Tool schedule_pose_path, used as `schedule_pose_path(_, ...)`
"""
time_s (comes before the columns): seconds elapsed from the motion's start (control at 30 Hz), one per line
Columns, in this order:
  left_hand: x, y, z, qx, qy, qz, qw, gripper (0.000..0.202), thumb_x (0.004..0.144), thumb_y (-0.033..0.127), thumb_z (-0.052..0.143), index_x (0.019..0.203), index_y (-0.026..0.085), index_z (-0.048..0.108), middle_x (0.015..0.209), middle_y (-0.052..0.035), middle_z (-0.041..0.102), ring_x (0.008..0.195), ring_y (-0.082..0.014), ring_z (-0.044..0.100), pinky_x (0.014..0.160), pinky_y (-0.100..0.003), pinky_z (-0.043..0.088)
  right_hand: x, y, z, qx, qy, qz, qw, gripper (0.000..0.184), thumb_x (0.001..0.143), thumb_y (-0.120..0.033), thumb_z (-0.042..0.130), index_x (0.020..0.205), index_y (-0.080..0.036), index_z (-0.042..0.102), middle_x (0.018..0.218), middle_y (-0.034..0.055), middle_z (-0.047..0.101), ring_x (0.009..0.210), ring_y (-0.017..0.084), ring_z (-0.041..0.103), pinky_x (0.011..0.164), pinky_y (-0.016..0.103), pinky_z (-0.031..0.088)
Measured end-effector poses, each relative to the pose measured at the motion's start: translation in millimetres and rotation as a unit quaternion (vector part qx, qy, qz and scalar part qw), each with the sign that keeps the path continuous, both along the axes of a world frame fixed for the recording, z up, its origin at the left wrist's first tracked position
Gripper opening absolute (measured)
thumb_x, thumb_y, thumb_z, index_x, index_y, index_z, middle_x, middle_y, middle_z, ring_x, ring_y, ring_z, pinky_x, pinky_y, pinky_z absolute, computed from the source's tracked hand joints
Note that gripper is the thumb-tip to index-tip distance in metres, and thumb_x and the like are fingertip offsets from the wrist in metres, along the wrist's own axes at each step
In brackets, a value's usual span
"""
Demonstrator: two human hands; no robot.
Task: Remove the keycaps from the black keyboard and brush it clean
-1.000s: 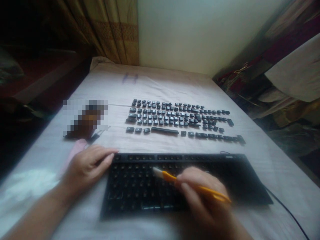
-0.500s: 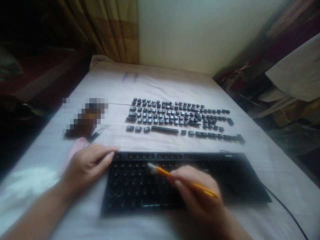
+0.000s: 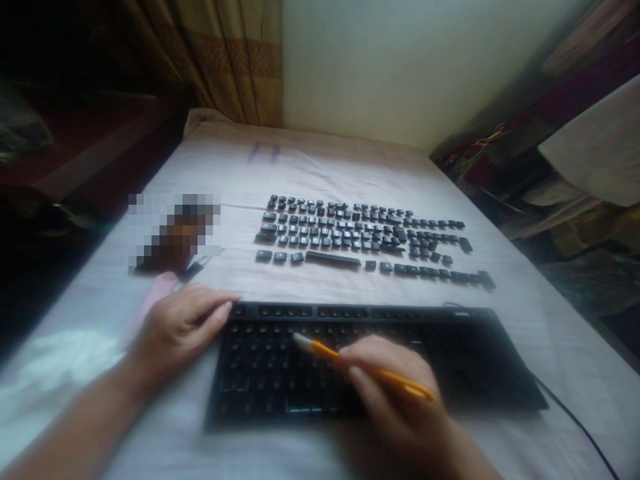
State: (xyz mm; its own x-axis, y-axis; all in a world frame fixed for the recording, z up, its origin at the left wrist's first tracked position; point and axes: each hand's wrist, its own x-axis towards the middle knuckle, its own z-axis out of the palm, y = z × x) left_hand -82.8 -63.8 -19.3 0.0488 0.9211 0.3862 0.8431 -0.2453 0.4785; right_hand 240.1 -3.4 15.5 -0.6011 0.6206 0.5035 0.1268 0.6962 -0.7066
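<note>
A black keyboard with its keycaps off lies in front of me on a pale cloth. At its far left corner rests my left hand, thumb and forefinger closed on the edge. My right hand is over the middle of the board, gripping a small paintbrush with a yellow-orange handle. The brush's pale bristles touch or nearly touch the bare key sockets in an upper row, left of centre. Beyond the keyboard, the loose black keycaps are laid out in rows, with the long space bar in the nearest row.
A pixelated patch hides something at the left, next to a pink cloth. The keyboard's cable runs off at the lower right. A curtain and a wall stand behind the cloth-covered surface; fabric hangs at the right.
The brush tip has shifted slightly left and towards me across the sockets. My left hand stays on the keyboard's corner. The whole view has moved a little.
</note>
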Motion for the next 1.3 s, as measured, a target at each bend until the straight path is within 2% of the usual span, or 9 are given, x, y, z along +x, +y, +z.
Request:
schedule_pose_path(0.27, 2.5, 1.6, 0.8, -0.001, -0.006, 0.015, 1.000, 0.017, 0.092, 0.029, 0.060, 0.100, 0.026, 0.075, 0.089, 0.0016, 0.079, 0.080, -0.0167, 0.074, 0.075, -0.027, 0.059, -4.0, 1.5, -5.9, 0.020, 0.025, 0.032, 0.999, 0.032, 0.088, -0.001, 0.057, 0.111, -0.021, 0.068, 0.082, 0.0061, 0.080, 0.063, 0.018, 0.075, 0.060, 0.028, 0.060)
schedule_pose_path(0.43, 2.2, 1.8, 0.9, -0.001, -0.002, 0.013, 1.000, 0.018, 0.093, 0.029, 0.060, 0.101, 0.027, 0.075, 0.089, 0.0017, 0.079, 0.079, -0.0164, 0.074, 0.074, -0.027, 0.059, -1.4, 1.1, -2.2, 0.003, 0.047, 0.021, 0.999, 0.039, 0.087, 0.001, 0.056, 0.116, -0.022, 0.067, 0.085, 0.0060, 0.079, 0.068, 0.018, 0.075, 0.061, 0.028, 0.061)
schedule_pose_path(0.6, 3.7, 2.3, 2.8, 0.000, -0.012, 0.016, 1.000, 0.018, 0.093, 0.029, 0.059, 0.100, 0.026, 0.075, 0.089, 0.0008, 0.079, 0.079, -0.0170, 0.074, 0.074, -0.028, 0.059, 1.3, -0.6, 2.0, 0.000, 0.027, -0.006, 1.000, 0.032, 0.085, 0.000, 0.055, 0.107, -0.020, 0.067, 0.076, 0.0029, 0.075, 0.061, 0.016, 0.070, 0.057, 0.026, 0.058)
schedule_pose_path(0.7, 3.2, 1.9, 2.9, 0.002, -0.011, 0.011, 1.000, 0.018, 0.093, 0.028, 0.059, 0.100, 0.026, 0.075, 0.088, 0.0005, 0.079, 0.078, -0.0172, 0.074, 0.073, -0.027, 0.059, 0.0, -0.7, 0.2, 0.005, 0.008, 0.002, 1.000, 0.028, 0.086, -0.001, 0.055, 0.103, -0.019, 0.067, 0.075, 0.0036, 0.075, 0.060, 0.016, 0.070, 0.056, 0.026, 0.057)
schedule_pose_path(0.87, 1.1, 0.4, 1.7, 0.007, -0.004, 0.005, 1.000, 0.016, 0.093, 0.027, 0.061, 0.101, 0.025, 0.075, 0.089, 0.0011, 0.079, 0.079, -0.0164, 0.074, 0.074, -0.026, 0.058, -3.2, 0.9, -4.6, 0.016, 0.030, 0.022, 0.999, 0.035, 0.087, 0.001, 0.056, 0.113, -0.019, 0.067, 0.083, 0.0068, 0.079, 0.067, 0.017, 0.074, 0.062, 0.028, 0.061)
schedule_pose_path(1.0, 2.5, 0.9, 0.8, 0.001, -0.008, -0.010, 1.000, 0.017, 0.094, 0.026, 0.061, 0.104, 0.024, 0.074, 0.090, 0.0002, 0.078, 0.080, -0.0159, 0.073, 0.074, -0.026, 0.059, -1.7, 1.5, -1.6, 0.013, 0.051, 0.011, 0.999, 0.040, 0.087, 0.002, 0.055, 0.118, -0.021, 0.067, 0.087, 0.0066, 0.079, 0.072, 0.018, 0.076, 0.065, 0.030, 0.063)
schedule_pose_path(1.13, 5.2, 1.2, 0.6, 0.010, -0.020, -0.025, 0.999, 0.018, 0.095, 0.028, 0.061, 0.107, 0.024, 0.074, 0.093, -0.0011, 0.079, 0.082, -0.0170, 0.074, 0.073, -0.027, 0.060, 1.2, -1.1, 2.3, 0.017, 0.034, -0.028, 0.999, 0.034, 0.085, 0.000, 0.056, 0.109, -0.020, 0.067, 0.082, 0.0041, 0.077, 0.068, 0.017, 0.074, 0.062, 0.026, 0.061)
schedule_pose_path(1.3, 5.5, 0.4, 0.2, 0.007, -0.024, -0.044, 0.999, 0.020, 0.095, 0.027, 0.061, 0.112, 0.024, 0.073, 0.096, -0.0020, 0.079, 0.084, -0.0171, 0.075, 0.074, -0.028, 0.061, 2.2, -6.4, -0.3, -0.018, 0.026, -0.045, 0.998, 0.026, 0.086, -0.002, 0.056, 0.101, -0.022, 0.063, 0.074, 0.0009, 0.071, 0.060, 0.014, 0.068, 0.056, 0.024, 0.057)
